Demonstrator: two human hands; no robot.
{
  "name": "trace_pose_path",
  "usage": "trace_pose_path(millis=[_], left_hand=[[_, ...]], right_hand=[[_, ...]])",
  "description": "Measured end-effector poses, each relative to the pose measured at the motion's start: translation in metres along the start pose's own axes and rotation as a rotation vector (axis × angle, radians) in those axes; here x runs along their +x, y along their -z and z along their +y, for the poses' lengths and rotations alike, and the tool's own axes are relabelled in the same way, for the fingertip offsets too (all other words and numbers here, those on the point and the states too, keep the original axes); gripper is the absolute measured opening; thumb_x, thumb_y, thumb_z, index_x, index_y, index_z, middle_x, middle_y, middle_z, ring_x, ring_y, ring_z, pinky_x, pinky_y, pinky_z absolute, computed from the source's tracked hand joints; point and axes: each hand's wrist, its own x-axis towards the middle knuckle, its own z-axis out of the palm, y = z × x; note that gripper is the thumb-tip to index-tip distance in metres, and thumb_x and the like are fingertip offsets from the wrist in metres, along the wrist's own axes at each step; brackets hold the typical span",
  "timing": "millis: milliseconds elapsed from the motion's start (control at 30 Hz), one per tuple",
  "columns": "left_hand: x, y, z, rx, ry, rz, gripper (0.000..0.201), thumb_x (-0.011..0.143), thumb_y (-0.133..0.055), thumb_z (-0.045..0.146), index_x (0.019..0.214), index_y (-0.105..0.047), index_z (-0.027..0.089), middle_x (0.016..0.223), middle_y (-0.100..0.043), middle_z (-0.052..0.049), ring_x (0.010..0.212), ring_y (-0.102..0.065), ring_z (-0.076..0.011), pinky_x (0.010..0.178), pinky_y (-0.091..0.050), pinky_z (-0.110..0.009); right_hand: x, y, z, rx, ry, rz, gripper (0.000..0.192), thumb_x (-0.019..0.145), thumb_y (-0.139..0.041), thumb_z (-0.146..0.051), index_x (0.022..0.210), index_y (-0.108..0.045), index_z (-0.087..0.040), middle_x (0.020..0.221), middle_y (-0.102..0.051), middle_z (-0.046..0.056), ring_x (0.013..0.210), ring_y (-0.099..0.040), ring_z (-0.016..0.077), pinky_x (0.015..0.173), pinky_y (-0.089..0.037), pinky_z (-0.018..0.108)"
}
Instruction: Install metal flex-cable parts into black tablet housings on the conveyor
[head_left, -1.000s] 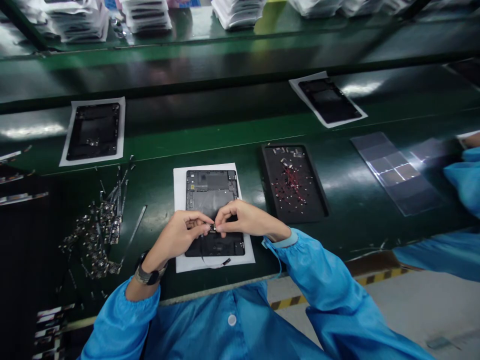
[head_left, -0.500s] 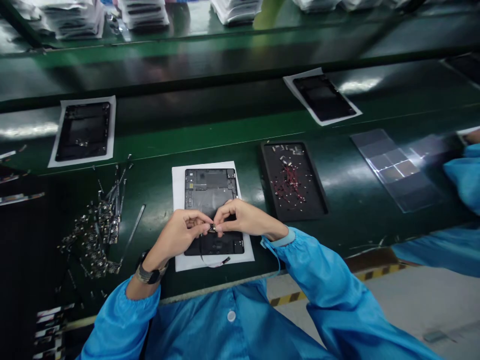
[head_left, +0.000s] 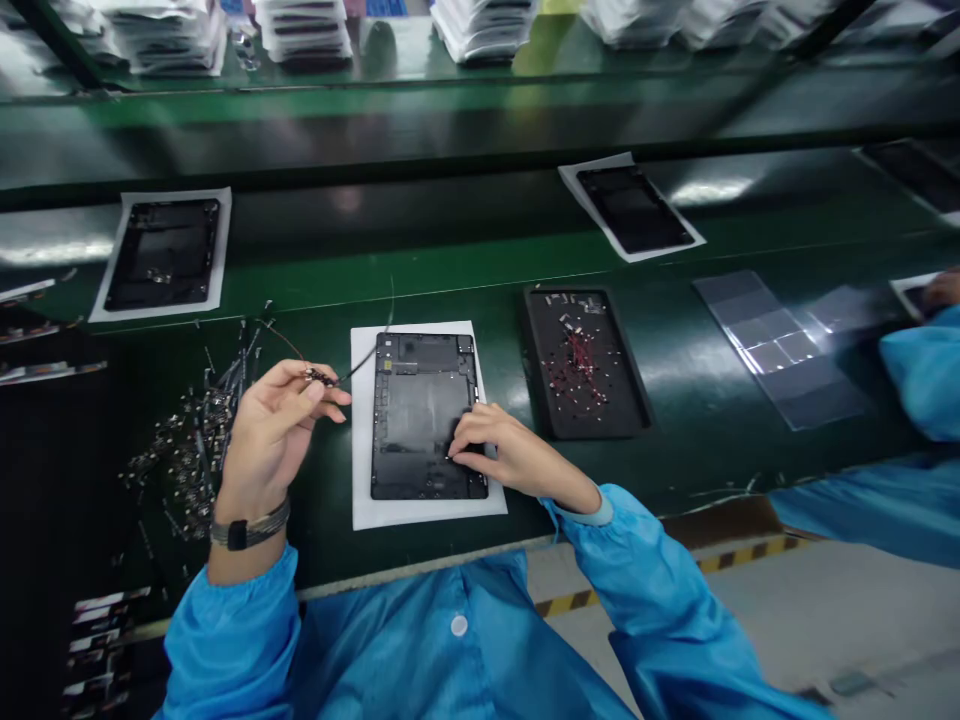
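My left hand (head_left: 281, 425) pinches a small circuit board with a thin dark cable (head_left: 321, 377), raised to the left of a black tablet back cover (head_left: 420, 410). The cable's ends stick out on both sides of the fingers. The cover lies flat, inner side up, on a white sheet (head_left: 362, 480). Over the cover's lower right part, my right hand (head_left: 495, 445) has thumb and fingertips pressed together; a tiny light speck shows at the tips, too small to name. Left of my left hand lies a heap of similar boards with cables (head_left: 184, 455).
A black tray (head_left: 589, 365) of red-wired small parts stands to the right, beside clear plastic sheets (head_left: 780, 350). More covers lie behind, at left (head_left: 165, 255) and right (head_left: 634, 208). Stacks in white sheets (head_left: 484, 28) line the shelf. A co-worker's blue sleeve (head_left: 922, 380) shows at right.
My hands have parted. The left has moved up and left with the circuit board and cable; the right has shifted slightly right over the cover, whose middle is now uncovered.
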Motion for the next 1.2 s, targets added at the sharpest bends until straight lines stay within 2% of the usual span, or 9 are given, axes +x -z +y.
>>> trace_pose_path(millis=[133, 300, 433, 600, 733, 867, 1067, 1200], left_hand=[[0.0, -0.014, -0.015, -0.027, 0.053, -0.046, 0.03, 0.062, -0.084, 0.02, 0.086, -0.067, 0.016, 0.077, -0.067, -0.001, 0.063, -0.065, -0.0128, 0.052, -0.051, -0.021], [-0.006, -0.031, -0.035, 0.094, 0.195, -0.188, 0.025, 0.06, -0.082, 0.016, 0.076, -0.063, 0.012, 0.081, -0.07, -0.004, 0.056, -0.056, -0.0071, 0.051, -0.045, -0.019], [-0.013, -0.042, -0.052, 0.202, 0.327, -0.31, 0.028, 0.06, -0.08, 0.017, 0.082, -0.065, 0.013, 0.069, -0.064, 0.0, 0.057, -0.058, -0.0092, 0.051, -0.047, -0.02], [-0.018, -0.048, -0.067, 0.245, 0.442, -0.436, 0.025, 0.061, -0.08, 0.021, 0.075, -0.061, 0.014, 0.062, -0.066, -0.001, 0.057, -0.062, -0.0128, 0.053, -0.05, -0.023], [-0.019, -0.05, -0.068, 0.258, 0.485, -0.455, 0.027, 0.061, -0.083, 0.025, 0.074, -0.061, 0.013, 0.061, -0.068, -0.004, 0.058, -0.065, -0.0154, 0.052, -0.05, -0.024], [-0.019, -0.052, -0.066, 0.277, 0.514, -0.444, 0.031, 0.059, -0.086, 0.028, 0.071, -0.061, 0.013, 0.058, -0.069, -0.005, 0.053, -0.063, -0.0142, 0.049, -0.049, -0.023], [-0.019, -0.051, -0.065, 0.314, 0.508, -0.451, 0.024, 0.063, -0.082, 0.024, 0.071, -0.062, 0.012, 0.06, -0.07, -0.006, 0.052, -0.063, -0.0137, 0.05, -0.049, -0.024], [-0.022, -0.051, -0.067, 0.354, 0.486, -0.414, 0.022, 0.062, -0.081, 0.022, 0.069, -0.063, 0.012, 0.06, -0.07, -0.006, 0.05, -0.061, -0.0132, 0.049, -0.049, -0.023]], right_hand=[[-0.002, -0.005, -0.002, 0.051, 0.034, 0.031, 0.013, 0.094, -0.06, -0.024, 0.087, -0.069, -0.019, 0.089, -0.068, 0.007, 0.089, -0.053, 0.0218, 0.086, -0.041, 0.038], [-0.005, -0.005, -0.004, 0.17, 0.024, 0.02, 0.01, 0.091, -0.062, -0.023, 0.084, -0.068, -0.02, 0.087, -0.07, 0.005, 0.085, -0.055, 0.02, 0.085, -0.04, 0.036], [-0.007, -0.01, -0.003, 0.182, -0.062, 0.042, 0.006, 0.087, -0.066, -0.023, 0.082, -0.069, -0.02, 0.082, -0.069, 0.003, 0.081, -0.055, 0.0185, 0.087, -0.037, 0.037], [-0.009, -0.016, -0.002, 0.248, -0.081, 0.072, 0.009, 0.087, -0.065, -0.025, 0.079, -0.068, -0.02, 0.076, -0.068, 0.002, 0.081, -0.054, 0.019, 0.091, -0.034, 0.039], [-0.009, -0.019, -0.002, 0.278, -0.097, 0.113, 0.009, 0.085, -0.066, -0.024, 0.076, -0.067, -0.02, 0.073, -0.065, 0.0, 0.079, -0.054, 0.0185, 0.092, -0.033, 0.039], [-0.009, -0.02, -0.003, 0.29, -0.123, 0.135, 0.01, 0.084, -0.065, -0.021, 0.074, -0.066, -0.02, 0.071, -0.064, 0.0, 0.077, -0.053, 0.0171, 0.09, -0.033, 0.038], [-0.008, -0.019, -0.005, 0.291, -0.161, 0.122, 0.009, 0.082, -0.067, -0.018, 0.073, -0.066, -0.019, 0.07, -0.061, -0.001, 0.077, -0.055, 0.0164, 0.089, -0.032, 0.037], [-0.008, -0.021, -0.006, 0.275, -0.198, 0.133, 0.01, 0.082, -0.069, -0.017, 0.073, -0.067, -0.018, 0.07, -0.06, -0.001, 0.077, -0.056, 0.0164, 0.09, -0.033, 0.037]])
